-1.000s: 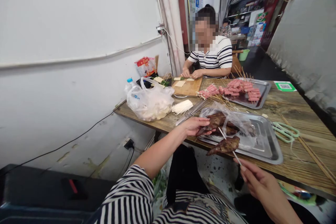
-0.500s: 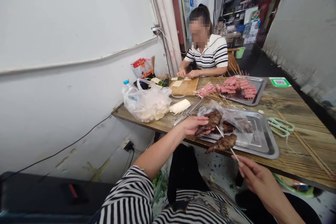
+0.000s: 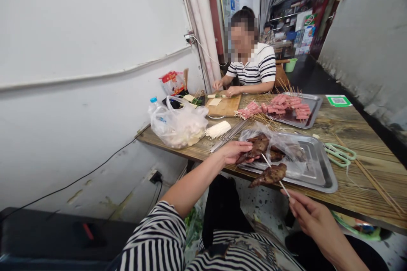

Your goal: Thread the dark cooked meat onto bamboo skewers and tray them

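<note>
Meat, dark brown and glossy, made up both the threaded piece (image 3: 269, 175) and the held piece (image 3: 256, 147). The right hand (image 3: 313, 216) pinched the lower end of a pale skewer (image 3: 284, 189) between thumb and fingers, with the threaded piece partway up it, in front of the near tray (image 3: 329, 180). The left hand (image 3: 235, 152) gripped the held piece over that tray's left side; whether the skewer's tip touched it could not be told. More dark pieces (image 3: 276, 154) lay in the near tray, partly under a clear bag (image 3: 294, 148). Green-handled scissors (image 3: 341, 155) rested on the wooden table (image 3: 375, 131) to the right, and metal skewers (image 3: 227, 136) lay beside white strands (image 3: 218, 129) to the left. Across the table, a person (image 3: 254, 67) worked at a cutting board (image 3: 234, 106), near pink rolls (image 3: 286, 102).
</note>
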### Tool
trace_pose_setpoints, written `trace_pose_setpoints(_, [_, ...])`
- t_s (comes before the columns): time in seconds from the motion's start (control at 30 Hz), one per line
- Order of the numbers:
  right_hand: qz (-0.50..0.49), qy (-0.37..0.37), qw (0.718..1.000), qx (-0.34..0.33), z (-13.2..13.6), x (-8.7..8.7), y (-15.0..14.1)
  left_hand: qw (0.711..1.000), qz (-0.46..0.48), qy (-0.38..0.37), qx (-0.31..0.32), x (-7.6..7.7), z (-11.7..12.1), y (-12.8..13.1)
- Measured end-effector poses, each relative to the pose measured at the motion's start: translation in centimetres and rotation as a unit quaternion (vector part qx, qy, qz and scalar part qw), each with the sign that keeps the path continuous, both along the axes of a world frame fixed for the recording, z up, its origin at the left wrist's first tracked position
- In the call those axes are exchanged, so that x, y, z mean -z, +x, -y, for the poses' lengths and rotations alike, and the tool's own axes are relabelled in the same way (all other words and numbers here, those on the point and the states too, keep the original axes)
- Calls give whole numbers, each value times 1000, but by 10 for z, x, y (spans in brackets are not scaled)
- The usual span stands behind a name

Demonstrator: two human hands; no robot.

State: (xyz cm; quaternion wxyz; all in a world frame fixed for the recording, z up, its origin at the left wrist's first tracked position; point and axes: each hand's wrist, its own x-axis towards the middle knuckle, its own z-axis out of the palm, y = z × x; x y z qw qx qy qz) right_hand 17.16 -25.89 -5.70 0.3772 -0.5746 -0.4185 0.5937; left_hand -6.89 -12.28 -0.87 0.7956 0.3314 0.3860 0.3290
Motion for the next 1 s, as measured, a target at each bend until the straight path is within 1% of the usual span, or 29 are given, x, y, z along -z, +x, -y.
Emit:
trace_pose_setpoints(0.37, [29, 6, 1000, -2, 0, -9, -2, 1000, -14, -4, 8, -1, -1, 3])
trace_pose_setpoints(0.47, [35, 12, 999, -6, -1, -6, -2, 1000, -19, -4, 10, -3, -1, 5])
trace_pose_setpoints(0.6, [32, 34, 999, -13, -3, 3, -1, 998, -34, -10, 42, -7, 0, 8])
trace_pose_setpoints(0.67, [31, 42, 999, -10, -3, 6, 0, 998, -40, -9, 48, -8, 0, 10])
trace_pose_setpoints(0.83, [25, 46, 999, 6, -4, 5, -3, 998, -51, -2, 42, -13, 3, 12])
trace_pose_setpoints(1.0, [20, 50, 998, 16, -4, 4, -5, 998, -56, -11, 18, -15, 4, 11])
